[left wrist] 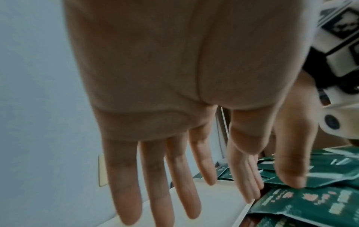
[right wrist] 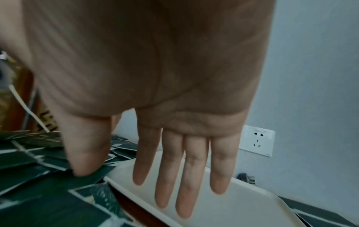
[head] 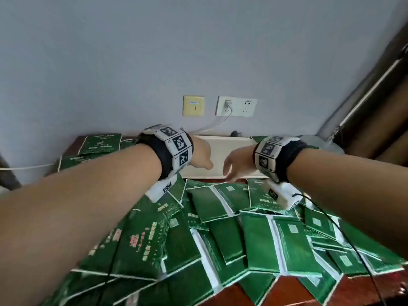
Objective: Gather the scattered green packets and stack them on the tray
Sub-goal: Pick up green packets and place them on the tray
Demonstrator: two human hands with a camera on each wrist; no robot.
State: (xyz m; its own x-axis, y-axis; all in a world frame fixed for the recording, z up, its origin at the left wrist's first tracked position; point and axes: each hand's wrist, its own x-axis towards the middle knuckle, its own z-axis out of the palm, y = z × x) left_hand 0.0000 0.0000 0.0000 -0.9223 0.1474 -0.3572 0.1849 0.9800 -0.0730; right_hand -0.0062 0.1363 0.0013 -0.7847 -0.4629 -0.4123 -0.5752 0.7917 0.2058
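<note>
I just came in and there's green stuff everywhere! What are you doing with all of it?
A person is tidying up. Lots of green packets lie scattered in a messy heap on the table. Both hands are reaching out over a cream tray by the wall: the left hand and the right hand are open, fingers straight, holding nothing. What shows of the tray has no packets on it, so the stacking is not yet done.

We count one cream tray (head: 223,149), two hands, left hand (head: 202,154) and right hand (head: 237,162), two wall plates, a yellowish one (head: 193,106) and a white socket (head: 236,106), plus green packets (head: 220,228), way too overlapped to count.
</note>
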